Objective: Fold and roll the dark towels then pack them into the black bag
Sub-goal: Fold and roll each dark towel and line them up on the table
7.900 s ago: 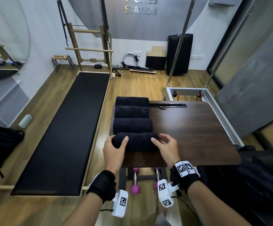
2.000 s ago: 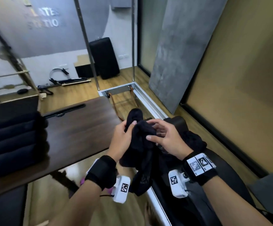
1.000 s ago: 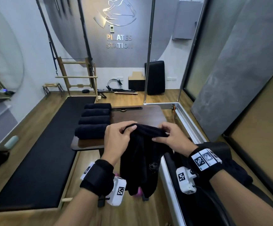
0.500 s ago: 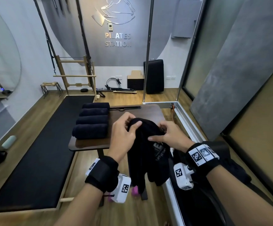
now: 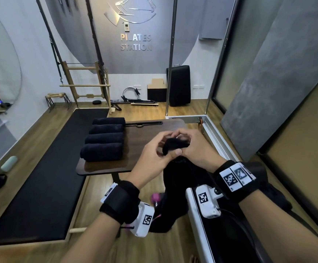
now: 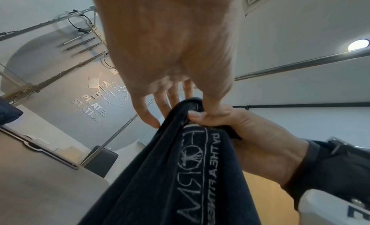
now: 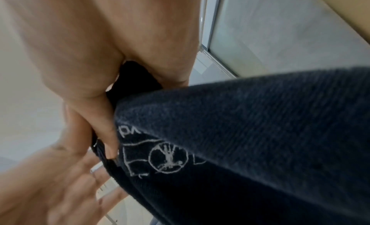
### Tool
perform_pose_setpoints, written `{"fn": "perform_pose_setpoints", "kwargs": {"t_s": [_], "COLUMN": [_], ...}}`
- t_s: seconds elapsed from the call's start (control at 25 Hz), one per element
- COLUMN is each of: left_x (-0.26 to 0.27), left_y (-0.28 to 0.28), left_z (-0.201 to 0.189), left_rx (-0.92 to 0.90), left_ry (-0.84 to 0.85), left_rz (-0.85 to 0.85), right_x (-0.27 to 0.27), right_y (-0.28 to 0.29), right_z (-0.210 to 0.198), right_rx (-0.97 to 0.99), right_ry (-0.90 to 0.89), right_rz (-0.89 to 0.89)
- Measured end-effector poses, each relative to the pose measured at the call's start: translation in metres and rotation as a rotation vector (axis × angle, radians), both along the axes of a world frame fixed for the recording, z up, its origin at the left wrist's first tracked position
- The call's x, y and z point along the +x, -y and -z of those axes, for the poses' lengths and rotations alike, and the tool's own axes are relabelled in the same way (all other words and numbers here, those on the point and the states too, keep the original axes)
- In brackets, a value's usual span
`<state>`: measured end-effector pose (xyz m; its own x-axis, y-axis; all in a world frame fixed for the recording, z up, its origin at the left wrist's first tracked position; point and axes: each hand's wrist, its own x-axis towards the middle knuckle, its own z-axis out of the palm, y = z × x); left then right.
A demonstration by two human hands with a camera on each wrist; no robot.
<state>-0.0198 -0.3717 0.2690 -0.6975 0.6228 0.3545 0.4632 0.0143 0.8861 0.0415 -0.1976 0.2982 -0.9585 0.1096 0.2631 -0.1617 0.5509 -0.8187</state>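
Head view: a person is standing at a dark wooden table point(image 5: 150, 133), holding a dark towel point(image 5: 175, 147) up in front of the chest.
Right hand point(image 5: 198, 149): it is gripping the bunched top of the towel, thumb pressed over the cloth and fingers curled behind it.
Left hand point(image 5: 152, 158): it is meeting the same top edge, thumb lying against the cloth; in the left wrist view its fingers point(image 6: 146, 112) are reaching out nearly straight past the fold, so it is more touching than clamping.
Towel in the hands: it is hanging down loose between the two wrists, unrolled, with pale printed lettering and a round logo point(image 7: 168, 160) showing.
Rolled towels point(image 5: 103, 139): four are lying side by side, touching, along the left part of the table.
Black bag: I cannot tell which dark shape at the right it is.
Floor: a long black mat point(image 5: 46, 173) is lying left of the table.
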Motion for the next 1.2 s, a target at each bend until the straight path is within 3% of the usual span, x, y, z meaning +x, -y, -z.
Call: {"fn": "perform_pose_setpoints", "kwargs": {"t_s": [0.24,0.48,0.68,0.88,1.08,1.2], "left_x": [-0.011,-0.021,-0.036,-0.048,-0.066,-0.069], "left_y": [-0.002,0.009,0.021,0.037,0.062,0.076], "left_z": [-0.012,-0.002,0.012,0.019,0.026,0.031], "left_rx": [0.029,0.075,0.168,0.231,0.272,0.243], "left_ry": [-0.086,-0.04,0.199,0.157,0.142,0.121], "left_rz": [-0.142,-0.206,-0.337,-0.317,-0.427,-0.415], "right_x": [0.01,0.02,0.03,0.033,0.041,0.038], "right_y": [-0.012,-0.05,-0.069,-0.079,-0.096,-0.1], "right_z": [0.002,0.041,0.055,0.039,0.019,0.011], "right_rx": [-0.225,-0.138,-0.117,-0.169,-0.224,-0.25], "right_ry": [0.098,0.259,0.17,0.027,-0.013,-0.052], "right_rz": [0.003,-0.016,0.169,0.326,0.279,0.343]}}
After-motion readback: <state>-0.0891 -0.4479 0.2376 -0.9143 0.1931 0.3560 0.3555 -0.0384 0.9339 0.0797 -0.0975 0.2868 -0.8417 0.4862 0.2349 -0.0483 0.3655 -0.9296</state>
